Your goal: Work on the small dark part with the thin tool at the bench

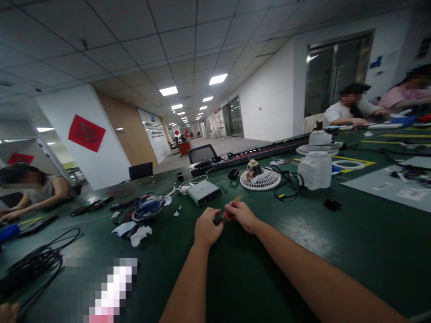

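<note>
Both my hands meet over the green table. My left hand is closed round a black-handled tool, which looks like a screwdriver with a thin shaft pointing toward the other hand. My right hand pinches a small brownish, partly see-through piece that sticks up beyond the fingers; its kind is unclear. The fingertips of both hands are close together, and what lies between them is partly hidden. Just beyond them lies a grey metal box like a disc drive. Farther right is a white fan grille with a motor on it.
A white fan housing and a black cable are to the right, near a small black part. At left lie a bowl of blue items, crumpled tissue and coiled black cable. Other people sit at both sides.
</note>
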The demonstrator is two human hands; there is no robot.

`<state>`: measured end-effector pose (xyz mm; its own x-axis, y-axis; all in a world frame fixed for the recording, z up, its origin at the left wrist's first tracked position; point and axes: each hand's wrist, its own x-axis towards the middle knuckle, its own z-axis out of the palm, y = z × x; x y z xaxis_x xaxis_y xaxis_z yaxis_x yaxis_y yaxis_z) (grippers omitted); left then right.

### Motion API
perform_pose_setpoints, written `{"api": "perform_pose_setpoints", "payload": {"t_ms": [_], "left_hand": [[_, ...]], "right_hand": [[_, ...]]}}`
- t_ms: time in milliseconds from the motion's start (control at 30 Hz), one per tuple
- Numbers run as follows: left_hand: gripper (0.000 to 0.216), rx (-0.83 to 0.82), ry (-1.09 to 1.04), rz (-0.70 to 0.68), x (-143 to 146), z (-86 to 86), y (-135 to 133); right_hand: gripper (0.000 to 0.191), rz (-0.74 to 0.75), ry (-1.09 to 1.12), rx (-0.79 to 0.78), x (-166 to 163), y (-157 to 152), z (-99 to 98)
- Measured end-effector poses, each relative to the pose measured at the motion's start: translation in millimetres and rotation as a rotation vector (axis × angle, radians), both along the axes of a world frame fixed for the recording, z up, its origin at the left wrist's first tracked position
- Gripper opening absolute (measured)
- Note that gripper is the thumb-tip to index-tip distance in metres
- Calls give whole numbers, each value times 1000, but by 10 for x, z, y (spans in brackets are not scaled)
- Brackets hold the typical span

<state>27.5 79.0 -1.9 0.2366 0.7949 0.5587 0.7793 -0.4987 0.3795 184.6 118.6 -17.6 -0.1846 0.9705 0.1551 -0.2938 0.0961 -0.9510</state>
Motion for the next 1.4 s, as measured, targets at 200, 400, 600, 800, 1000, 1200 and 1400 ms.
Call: {"api": "perform_pose_setpoints", "payload": {"t_ms": [200,400,600,800,1000,1200,1400], "left_hand": [[30,-4,6,-4,-2,9,-6],[30,-25,13,4,-6,20,-19],[28,-38,61,-32,7,33,-33],[29,-55,81,-21,12,37,-24],[34,-59,149,-11,14,54,-32],[36,-53,159,-56,18,89,-54],[48,-42,160,-53,-8,46,-13]], "right_hand": [[31,4,0,4,6,4,-8],[25,-51,-133,66,-10,24,-16],[34,3,-31,39,-9,2,-1],[34,23,1,-1,8,-7,8],[25,-83,-165,66,1,69,-40],[24,-58,-177,52,-2,72,-46],[23,-22,-133,67,9,25,-5]]}}
